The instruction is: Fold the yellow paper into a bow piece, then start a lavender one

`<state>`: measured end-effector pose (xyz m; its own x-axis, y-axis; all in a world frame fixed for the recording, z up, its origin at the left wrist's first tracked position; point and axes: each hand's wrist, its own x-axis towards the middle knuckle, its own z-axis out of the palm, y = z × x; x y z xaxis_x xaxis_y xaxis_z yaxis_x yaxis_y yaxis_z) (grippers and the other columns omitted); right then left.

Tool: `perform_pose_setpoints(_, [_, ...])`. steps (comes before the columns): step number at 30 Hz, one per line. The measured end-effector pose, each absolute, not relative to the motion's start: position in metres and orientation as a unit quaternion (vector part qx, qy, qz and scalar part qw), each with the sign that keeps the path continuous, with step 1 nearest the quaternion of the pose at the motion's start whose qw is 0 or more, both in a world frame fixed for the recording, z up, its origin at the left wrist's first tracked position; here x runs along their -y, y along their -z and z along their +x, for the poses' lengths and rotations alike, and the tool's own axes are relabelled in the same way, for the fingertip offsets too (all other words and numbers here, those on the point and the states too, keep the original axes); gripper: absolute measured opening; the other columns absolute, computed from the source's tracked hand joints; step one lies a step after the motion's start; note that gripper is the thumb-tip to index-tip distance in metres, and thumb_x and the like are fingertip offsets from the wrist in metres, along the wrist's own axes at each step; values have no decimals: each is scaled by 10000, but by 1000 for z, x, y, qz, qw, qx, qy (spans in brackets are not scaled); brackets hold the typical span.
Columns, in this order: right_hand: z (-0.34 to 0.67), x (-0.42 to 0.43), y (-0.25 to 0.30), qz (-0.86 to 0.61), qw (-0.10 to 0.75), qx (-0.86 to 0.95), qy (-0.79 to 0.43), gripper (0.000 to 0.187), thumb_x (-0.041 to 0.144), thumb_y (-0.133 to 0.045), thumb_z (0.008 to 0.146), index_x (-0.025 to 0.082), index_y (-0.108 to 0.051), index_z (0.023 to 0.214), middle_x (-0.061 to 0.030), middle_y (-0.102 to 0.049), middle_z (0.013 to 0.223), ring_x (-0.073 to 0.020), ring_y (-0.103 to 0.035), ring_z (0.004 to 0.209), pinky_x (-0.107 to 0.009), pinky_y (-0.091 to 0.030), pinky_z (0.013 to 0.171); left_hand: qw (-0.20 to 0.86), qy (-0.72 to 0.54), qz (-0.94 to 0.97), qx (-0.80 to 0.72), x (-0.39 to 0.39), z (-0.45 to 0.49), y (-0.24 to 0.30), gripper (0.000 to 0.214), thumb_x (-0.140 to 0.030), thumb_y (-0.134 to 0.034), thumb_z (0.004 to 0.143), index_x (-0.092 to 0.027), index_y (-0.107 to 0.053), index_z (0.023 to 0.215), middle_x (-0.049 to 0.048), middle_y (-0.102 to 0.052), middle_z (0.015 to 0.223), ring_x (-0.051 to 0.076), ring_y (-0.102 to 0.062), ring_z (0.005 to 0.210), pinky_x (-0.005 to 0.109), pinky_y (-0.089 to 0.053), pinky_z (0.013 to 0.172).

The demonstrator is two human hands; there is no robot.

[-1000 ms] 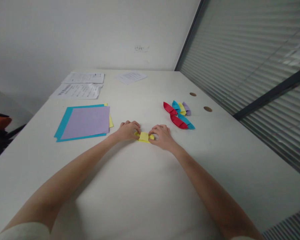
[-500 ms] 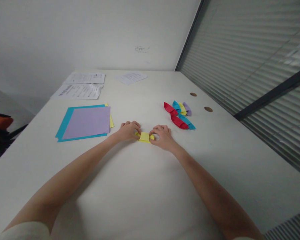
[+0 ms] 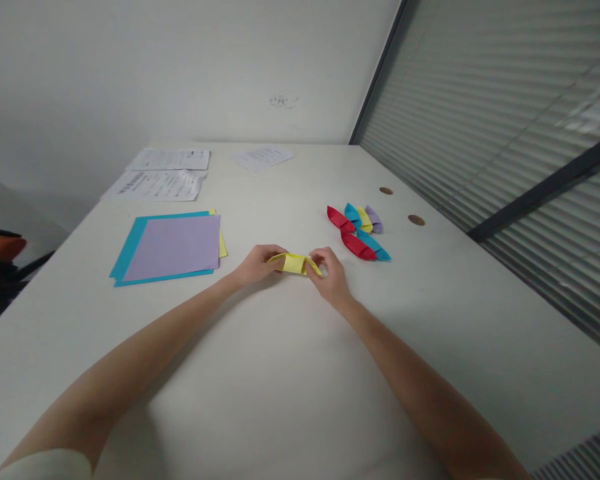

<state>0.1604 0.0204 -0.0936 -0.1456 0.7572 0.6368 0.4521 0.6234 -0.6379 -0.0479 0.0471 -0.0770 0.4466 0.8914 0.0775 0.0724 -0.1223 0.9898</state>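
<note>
A small folded yellow paper piece (image 3: 294,264) with pointed ends is held between both hands, just over the white table (image 3: 290,373). My left hand (image 3: 260,264) grips its left end, thumb in front and fingers behind. At the other end, my right hand (image 3: 330,275) pinches the right tip between thumb and fingers. The middle of the piece shows as a flat band. To the right lie several finished-looking folded paper pieces: red (image 3: 357,247), blue (image 3: 375,245), yellow (image 3: 365,220) and purple (image 3: 374,219).
Left of my hands lies a stack of purple (image 3: 175,247), blue (image 3: 136,248) and yellow paper sheets (image 3: 223,244). Printed papers (image 3: 155,185) rest farther back. Two round brown discs (image 3: 417,220) sit near the right edge, beside window blinds (image 3: 500,113).
The yellow folded paper has come up off the table and tilted toward me. Both hands have shifted their grip outward and underneath its ends.
</note>
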Motion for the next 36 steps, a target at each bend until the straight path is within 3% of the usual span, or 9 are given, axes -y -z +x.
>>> perform_pose_setpoints(3, [153, -18, 93, -437, 532, 694, -210, 162, 265, -570, 851, 205, -603, 998, -34, -651, 861, -164, -622, 767, -278, -501, 680, 521, -403, 648, -383, -45, -45, 76, 352, -409, -661, 764, -101, -716, 927, 85, -718, 865, 160, -635, 744, 290, -524, 707])
perform_pose_setpoints(7, [148, -14, 89, -471, 519, 669, -248, 117, 244, -545, 812, 189, -646, 832, -13, -660, 730, -163, -603, 661, -265, -467, 609, 494, -413, 667, -375, -42, -42, 74, 372, -428, -629, 808, -99, -747, 935, 108, -742, 890, 184, -655, 776, 292, -511, 726])
perform_pose_setpoints(17, [150, -15, 85, -413, 569, 674, -226, 176, 278, -555, 847, 197, -658, 731, -14, -621, 707, -153, -576, 669, -272, -437, 611, 341, -441, 761, -332, -39, -48, 66, 336, -415, -559, 894, -147, -761, 921, 105, -750, 943, 172, -669, 822, 264, -503, 748])
perform_pose_setpoints(27, [150, -16, 87, -396, 571, 684, -223, 139, 232, -557, 859, 199, -679, 802, -21, -635, 765, -154, -591, 720, -277, -452, 642, 352, -428, 750, -362, -39, -47, 63, 322, -388, -575, 871, -135, -765, 932, 106, -753, 934, 178, -681, 820, 253, -518, 733])
perform_pose_setpoints(36, [151, -11, 84, -384, 548, 711, -216, 153, 225, -561, 859, 215, -712, 841, -24, -662, 775, -163, -609, 728, -294, -472, 663, 474, -322, 753, -325, -36, -57, 42, 428, -434, -691, 784, -139, -731, 1090, 113, -742, 1024, 220, -685, 885, 281, -528, 758])
